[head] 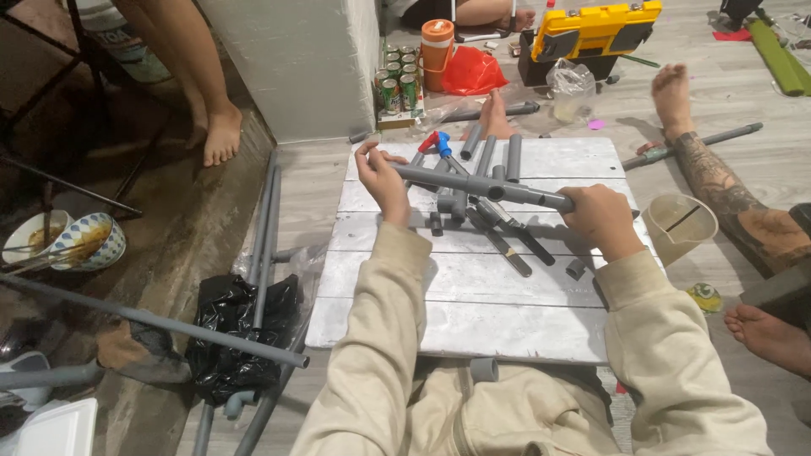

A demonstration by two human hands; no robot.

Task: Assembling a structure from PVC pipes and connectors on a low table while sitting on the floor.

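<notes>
- Two hands hold one grey pipe assembly (486, 186) just above a whitewashed plank board (473, 295) lying on the floor.
- The left hand (383, 180) is closed around the assembly's left end, fingers curled over the top of the pipe.
- The right hand (601, 219) is clamped on the right end, knuckles up, with a short stub of pipe showing past the fist.
- Between the hands the pipe runs nearly level, sloping slightly down to the right, and passes through a grey tee fitting (497, 191) near its middle.
- Under it, on the board, lie loose grey pipe offcuts (514, 156), some upright-looking and some flat; exactly which of them touch the held pipe is hard to tell from this angle.
- A red and blue tool (437, 143) rests at the far edge of the board.
- Long grey pipes (266, 228) lie on the floor to the left, beside a black plastic bag (232, 325).
- A clear plastic measuring jug (678, 226) stands just right of the board.
- Another person's tattooed leg (726, 186) stretches along the right side, and a yellow tool case (596, 29) sits farther back.
</notes>
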